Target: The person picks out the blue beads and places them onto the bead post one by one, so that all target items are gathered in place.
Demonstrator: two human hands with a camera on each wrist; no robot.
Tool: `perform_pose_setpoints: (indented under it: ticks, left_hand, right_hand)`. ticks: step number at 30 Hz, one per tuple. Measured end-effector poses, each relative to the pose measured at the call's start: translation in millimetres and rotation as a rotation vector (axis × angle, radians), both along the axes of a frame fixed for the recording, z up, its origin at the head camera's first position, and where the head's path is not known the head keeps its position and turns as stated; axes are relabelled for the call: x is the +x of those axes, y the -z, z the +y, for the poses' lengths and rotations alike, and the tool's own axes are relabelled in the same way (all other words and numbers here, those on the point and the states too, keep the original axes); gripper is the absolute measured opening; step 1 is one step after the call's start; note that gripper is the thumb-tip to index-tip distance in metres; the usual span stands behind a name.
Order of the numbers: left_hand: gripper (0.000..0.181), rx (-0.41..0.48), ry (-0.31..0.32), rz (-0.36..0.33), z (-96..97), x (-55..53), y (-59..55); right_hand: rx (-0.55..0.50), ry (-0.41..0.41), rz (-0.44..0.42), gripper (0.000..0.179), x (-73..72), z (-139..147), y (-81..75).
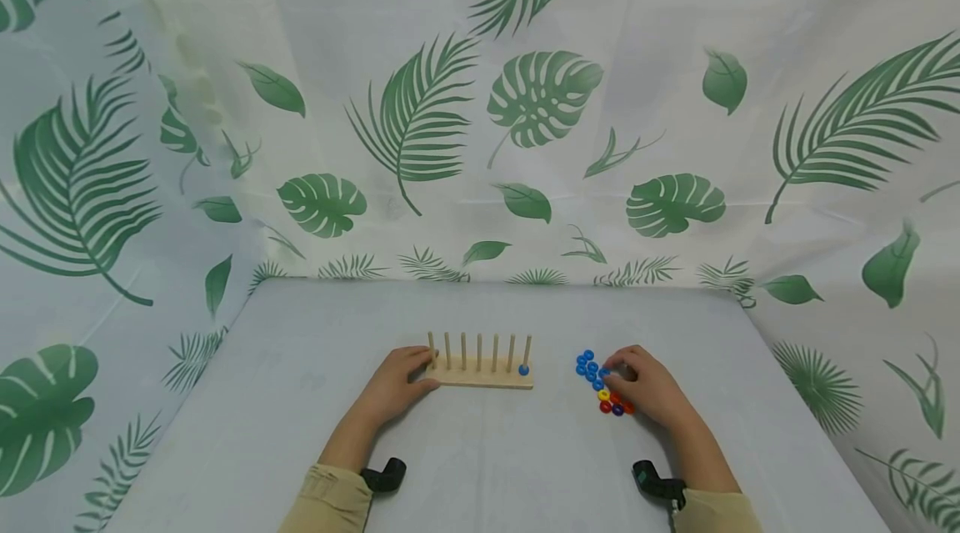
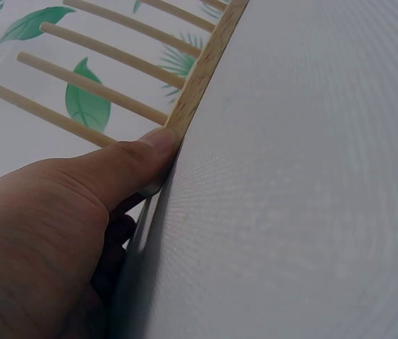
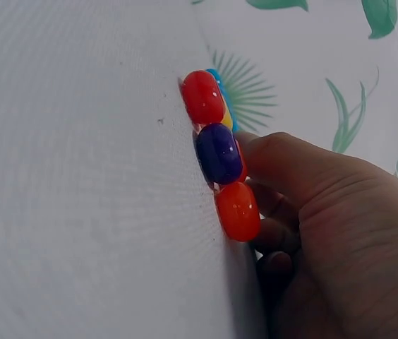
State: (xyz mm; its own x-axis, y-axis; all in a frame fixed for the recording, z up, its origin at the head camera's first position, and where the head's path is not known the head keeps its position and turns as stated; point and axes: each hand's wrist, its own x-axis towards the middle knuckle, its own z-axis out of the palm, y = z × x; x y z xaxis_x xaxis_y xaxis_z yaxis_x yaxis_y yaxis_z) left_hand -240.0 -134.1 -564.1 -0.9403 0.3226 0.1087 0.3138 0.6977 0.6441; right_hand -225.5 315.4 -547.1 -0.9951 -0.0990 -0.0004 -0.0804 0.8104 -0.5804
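A pale wooden peg board [image 1: 480,380] with a row of several upright pegs stands on the table. One blue bead [image 1: 523,370] sits low on its rightmost peg. My left hand [image 1: 395,383] grips the board's left end, thumb along the front edge [image 2: 192,81] and fingers behind. To the right, my right hand [image 1: 648,387] pinches a blue bead [image 1: 604,372] between thumb and fingers at the edge of a bead cluster. In the right wrist view, a red bead [image 3: 203,97], a purple bead [image 3: 220,154] and an orange bead [image 3: 238,212] stand before the hand, hiding its fingertips.
Several loose blue beads [image 1: 592,368] lie close together, with a yellow bead [image 1: 603,394] and red, purple and orange ones nearer me. A light grey cloth covers the table [image 1: 480,466]. Behind it hangs a white leaf-patterned curtain [image 1: 442,241].
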Motion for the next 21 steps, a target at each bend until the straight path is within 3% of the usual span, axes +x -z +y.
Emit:
perform_pose_setpoints:
  ticks: [15, 21]
  left_hand:
    - [0.056, 0.000, 0.010, 0.017, -1.7, -1.2, 2.8]
    - [0.056, 0.003, 0.010, 0.010, -1.2, -0.7, 2.4]
  right_hand:
    - [-0.017, 0.004, 0.005, 0.023, 2.0, 1.5, 1.3]
    - [-0.033, 0.033, -0.031, 0.030, 3.1, 0.5, -2.9]
